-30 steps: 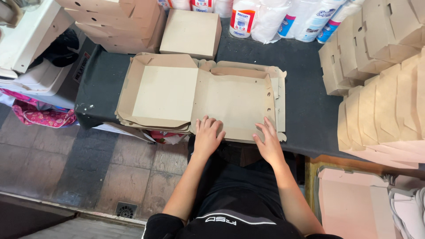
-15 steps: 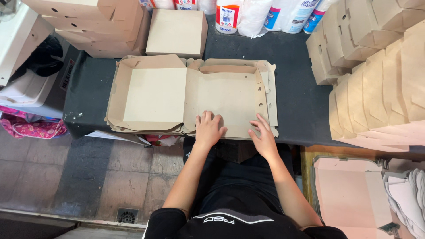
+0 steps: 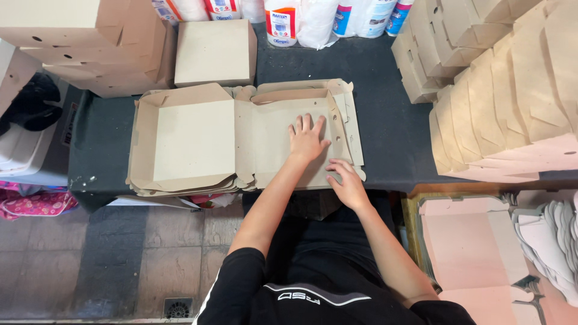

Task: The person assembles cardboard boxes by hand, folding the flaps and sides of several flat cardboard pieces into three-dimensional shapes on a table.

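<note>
Left hand [image 3: 307, 139] presses flat, fingers spread, on the cardboard blank [image 3: 289, 135]; right hand [image 3: 346, 183], fingers loosely curled, touches its near edge. A crooked fold could tear the flap.

Box-folding workshop, dark worktable [image 3: 391, 126], stacks of flat cardboard blanks [image 3: 192, 141], piles of folded boxes [image 3: 518, 90], tiled floor [image 3: 120, 253]

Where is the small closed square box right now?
In the head view, the closed square box sits at the table's far edge, left of centre, just beyond the flat cardboard blank and left of the white bottle.
</note>
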